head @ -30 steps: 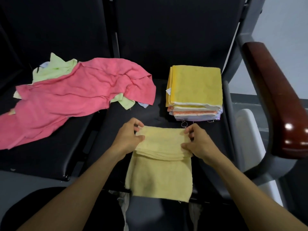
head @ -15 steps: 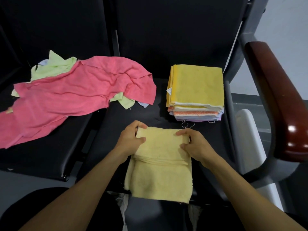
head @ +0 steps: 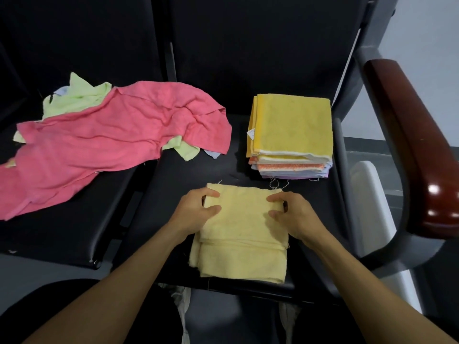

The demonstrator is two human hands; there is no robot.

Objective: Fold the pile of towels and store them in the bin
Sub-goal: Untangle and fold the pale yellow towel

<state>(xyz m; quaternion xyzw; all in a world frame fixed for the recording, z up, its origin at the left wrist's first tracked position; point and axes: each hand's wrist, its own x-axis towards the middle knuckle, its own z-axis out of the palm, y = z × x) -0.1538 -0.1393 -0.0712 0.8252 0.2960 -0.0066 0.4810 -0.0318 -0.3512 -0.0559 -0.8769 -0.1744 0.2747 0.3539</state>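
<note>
A pale yellow towel [head: 242, 234] lies partly folded on the black seat in front of me. My left hand [head: 196, 209] grips its far left edge, thumb on top and fingers curled round the fold. My right hand [head: 291, 213] grips the far right edge the same way. Behind it stands a neat stack of folded towels [head: 293, 135] with a darker yellow one on top. To the left lies the unfolded pile: a big pink towel [head: 99, 145] over light green towels [head: 77, 98]. No bin is in view.
The black seat [head: 178, 175] has a front edge just below the towel. A second black seat [head: 62, 232] to the left carries the pink towel. A dark red armrest [head: 417, 145] on a grey frame rises at the right.
Both hands carried the towel's folded edge away from me, toward the stack, so the top layer now covers more of the towel. The piles have not moved.
</note>
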